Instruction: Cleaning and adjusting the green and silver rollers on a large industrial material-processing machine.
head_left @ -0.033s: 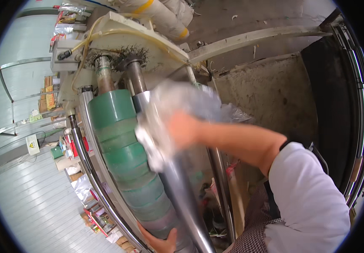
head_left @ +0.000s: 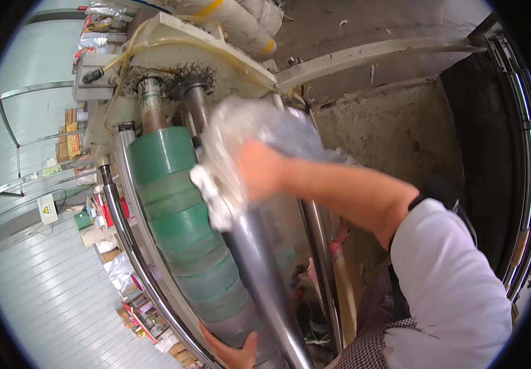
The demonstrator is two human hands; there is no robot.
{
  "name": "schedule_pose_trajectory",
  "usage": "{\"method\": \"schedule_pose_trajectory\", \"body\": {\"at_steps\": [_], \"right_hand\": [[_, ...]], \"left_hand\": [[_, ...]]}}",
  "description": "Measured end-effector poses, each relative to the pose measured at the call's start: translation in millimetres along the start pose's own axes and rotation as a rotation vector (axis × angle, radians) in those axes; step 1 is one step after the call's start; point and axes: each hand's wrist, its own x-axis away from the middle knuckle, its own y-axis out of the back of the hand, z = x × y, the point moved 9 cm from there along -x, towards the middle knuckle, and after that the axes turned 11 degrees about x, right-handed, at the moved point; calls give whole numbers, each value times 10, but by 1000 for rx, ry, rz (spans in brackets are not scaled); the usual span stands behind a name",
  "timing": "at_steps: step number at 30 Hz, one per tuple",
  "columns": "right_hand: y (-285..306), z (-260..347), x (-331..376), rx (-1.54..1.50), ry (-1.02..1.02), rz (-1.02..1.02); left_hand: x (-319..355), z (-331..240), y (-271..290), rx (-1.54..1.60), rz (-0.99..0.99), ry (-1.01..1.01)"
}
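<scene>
My right hand (head_left: 259, 171), blurred by motion, is closed on a crumpled wad of clear plastic film (head_left: 237, 120). White cloth (head_left: 212, 200) sticks out on the wad's left side. The wad presses on the upper part of a shiny metal roller (head_left: 259, 258) and hides a stretch of it. Left of that lies a green roller (head_left: 164, 154), smooth and glossy at its far end and banded with duller patches further down. At the bottom edge my left hand (head_left: 231, 352) rests on the green roller's near part, thumb and fingers apart; the rest of it is out of view.
A pale machine end frame (head_left: 228, 46) holds the roller shafts, with a yellowish hose (head_left: 201, 50) above. Thin metal bars (head_left: 324, 270) run along both sides. White wrapped rolls (head_left: 222, 24) lie beyond. A dark panel (head_left: 487, 141) stands at right; boxes and bags line the left.
My right hand and the wad have slid a little up and left along the metal roller, toward the end frame. My left hand has stayed in place.
</scene>
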Motion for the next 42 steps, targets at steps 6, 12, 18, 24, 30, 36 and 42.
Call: {"method": "schedule_pose_trajectory", "body": {"at_steps": [6, 12, 18, 24, 30, 36, 42], "right_hand": [[-294, 674, 248, 29, 208, -385], [-137, 125, -128, 84, 224, -188], [95, -95, -270, 12, 291, -329], [-1212, 1436, 894, -132, 588, -67], [-290, -294, -287, -295, 235, -471], [-903, 617, 242, -632, 298, -376], [-1073, 650, 498, -596, 208, -341]], "left_hand": [[43, 99, 64, 99, -17, -9], [-11, -97, 60, -108, -17, 24], [47, 6, 58, 86, -23, -58], [27, -39, 70, -86, -9, 86], [-7, -85, 37, -95, 13, 65], [-10, 26, 98, -84, -7, 146], [-2, -14, 40, -90, 15, 128]]}}
